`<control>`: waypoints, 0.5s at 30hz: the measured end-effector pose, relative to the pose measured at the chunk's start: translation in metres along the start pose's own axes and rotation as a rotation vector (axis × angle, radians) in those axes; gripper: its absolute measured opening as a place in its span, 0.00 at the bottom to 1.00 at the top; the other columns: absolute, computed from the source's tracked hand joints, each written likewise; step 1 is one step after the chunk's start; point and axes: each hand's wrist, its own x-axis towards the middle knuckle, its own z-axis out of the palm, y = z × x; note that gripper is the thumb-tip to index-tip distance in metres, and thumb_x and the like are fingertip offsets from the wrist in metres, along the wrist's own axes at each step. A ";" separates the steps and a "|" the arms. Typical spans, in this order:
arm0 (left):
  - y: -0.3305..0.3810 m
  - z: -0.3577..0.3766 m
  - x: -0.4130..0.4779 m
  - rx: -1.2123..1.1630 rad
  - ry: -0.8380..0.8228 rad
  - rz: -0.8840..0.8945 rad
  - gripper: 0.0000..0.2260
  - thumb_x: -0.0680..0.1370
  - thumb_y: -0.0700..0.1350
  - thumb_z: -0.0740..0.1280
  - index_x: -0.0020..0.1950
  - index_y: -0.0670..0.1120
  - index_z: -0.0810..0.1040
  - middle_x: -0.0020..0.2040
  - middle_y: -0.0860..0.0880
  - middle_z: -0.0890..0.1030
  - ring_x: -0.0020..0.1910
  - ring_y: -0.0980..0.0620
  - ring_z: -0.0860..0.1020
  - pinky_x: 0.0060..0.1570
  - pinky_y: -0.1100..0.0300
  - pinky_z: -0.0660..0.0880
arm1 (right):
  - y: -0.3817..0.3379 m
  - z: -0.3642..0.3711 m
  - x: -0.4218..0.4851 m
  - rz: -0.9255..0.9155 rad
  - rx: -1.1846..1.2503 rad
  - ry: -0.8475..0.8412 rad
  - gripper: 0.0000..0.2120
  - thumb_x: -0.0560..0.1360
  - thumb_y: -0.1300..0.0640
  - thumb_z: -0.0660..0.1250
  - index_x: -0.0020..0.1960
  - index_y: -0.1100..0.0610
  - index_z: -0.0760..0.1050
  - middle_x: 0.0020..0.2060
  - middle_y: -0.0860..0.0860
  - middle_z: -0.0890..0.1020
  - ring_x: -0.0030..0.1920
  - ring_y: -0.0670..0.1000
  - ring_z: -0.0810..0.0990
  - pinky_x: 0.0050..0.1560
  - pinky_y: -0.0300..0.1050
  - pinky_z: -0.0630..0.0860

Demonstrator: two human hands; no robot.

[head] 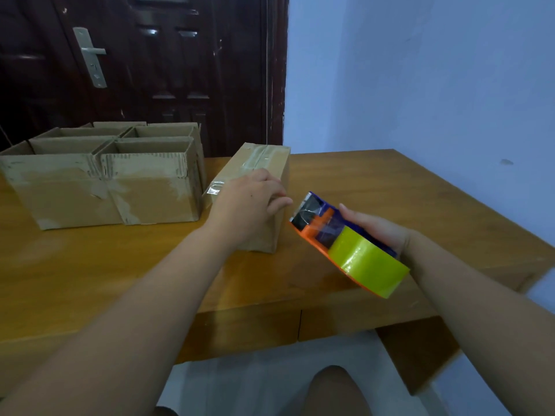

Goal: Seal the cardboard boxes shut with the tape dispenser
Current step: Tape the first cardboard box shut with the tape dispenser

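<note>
Gripping the box [270, 163] with the left hand [249, 205], dispenser [327, 232] clasped in the right hand [378, 228]; a slack hold could let taping shove it toward the desk's [390, 190] far edge.

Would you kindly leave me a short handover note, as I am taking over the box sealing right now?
Left hand holds the closed box, fingers curled over its edge.
Right hand grips the tape dispenser, held above the table beside that box.
Done: tape runs along this box's top seam.
Left: the open boxes at the table's left side are unsealed.
</note>
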 end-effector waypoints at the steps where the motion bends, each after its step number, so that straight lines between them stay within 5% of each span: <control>1: 0.000 0.001 -0.001 0.003 0.024 -0.003 0.17 0.80 0.56 0.57 0.62 0.52 0.77 0.64 0.54 0.74 0.59 0.55 0.74 0.49 0.65 0.67 | -0.001 0.001 -0.003 0.015 0.013 0.010 0.26 0.70 0.37 0.65 0.55 0.58 0.80 0.45 0.56 0.85 0.38 0.53 0.84 0.37 0.44 0.80; 3: 0.001 0.003 -0.003 -0.003 0.059 -0.002 0.17 0.81 0.53 0.58 0.69 0.53 0.71 0.63 0.53 0.75 0.55 0.54 0.75 0.47 0.64 0.70 | 0.000 0.000 -0.006 0.036 0.031 0.077 0.26 0.72 0.40 0.58 0.57 0.60 0.77 0.43 0.57 0.84 0.37 0.54 0.84 0.35 0.45 0.80; 7: 0.000 0.001 -0.004 -0.046 0.056 -0.010 0.30 0.80 0.50 0.62 0.78 0.54 0.51 0.61 0.53 0.77 0.44 0.56 0.74 0.41 0.64 0.70 | 0.001 -0.007 -0.005 0.072 -0.023 0.256 0.32 0.67 0.36 0.62 0.59 0.61 0.77 0.46 0.59 0.84 0.43 0.57 0.84 0.43 0.49 0.81; 11: -0.003 0.006 -0.006 -0.043 0.076 -0.046 0.27 0.79 0.48 0.64 0.76 0.54 0.57 0.65 0.56 0.75 0.54 0.52 0.78 0.44 0.62 0.71 | -0.003 -0.011 0.003 0.027 -0.033 0.520 0.32 0.67 0.35 0.65 0.59 0.59 0.76 0.50 0.58 0.83 0.51 0.58 0.82 0.56 0.54 0.77; 15: -0.002 0.007 -0.007 -0.110 0.102 -0.081 0.24 0.79 0.45 0.65 0.74 0.53 0.62 0.64 0.56 0.77 0.58 0.52 0.77 0.51 0.60 0.72 | -0.007 -0.012 0.012 0.020 -0.128 0.701 0.25 0.76 0.37 0.61 0.52 0.60 0.76 0.49 0.59 0.82 0.51 0.60 0.80 0.56 0.55 0.76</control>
